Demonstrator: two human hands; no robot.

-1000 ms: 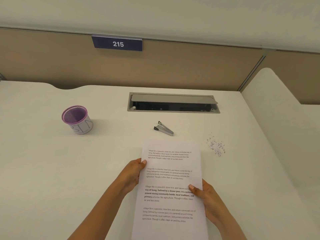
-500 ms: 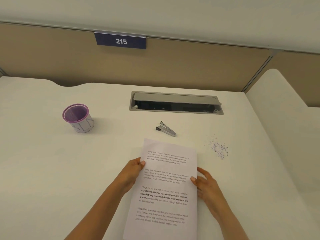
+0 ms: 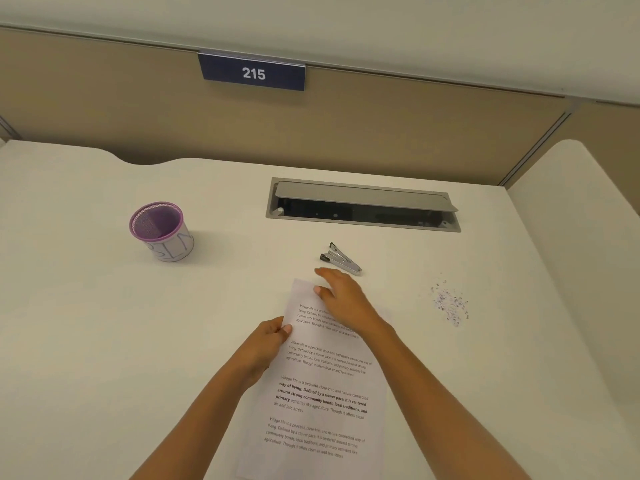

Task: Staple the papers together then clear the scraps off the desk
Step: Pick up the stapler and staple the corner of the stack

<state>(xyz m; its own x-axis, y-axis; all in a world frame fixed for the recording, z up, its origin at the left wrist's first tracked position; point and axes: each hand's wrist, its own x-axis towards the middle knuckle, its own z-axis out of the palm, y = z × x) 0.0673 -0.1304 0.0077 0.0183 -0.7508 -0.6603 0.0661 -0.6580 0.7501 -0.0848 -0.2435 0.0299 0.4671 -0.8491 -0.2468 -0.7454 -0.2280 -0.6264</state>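
White printed papers point(image 3: 322, 389) lie on the desk in front of me, slightly turned. My left hand point(image 3: 268, 344) pinches their left edge near the top. My right hand point(image 3: 341, 299) is stretched out over the top of the papers, fingers apart and empty, its fingertips just short of the small silver stapler point(image 3: 341, 259) lying on the desk. A patch of tiny purple and white paper scraps point(image 3: 450, 303) is scattered to the right of the papers.
A purple mesh cup point(image 3: 161, 232) with a white label stands at the left. A grey cable slot point(image 3: 363, 206) with its lid raised sits behind the stapler. A beige partition with a "215" sign point(image 3: 252, 72) closes the back; a white side panel point(image 3: 581, 254) rises on the right.
My right hand let go of the papers' right edge and reached forward toward the stapler. The papers settled on the desk, still held by my left hand.
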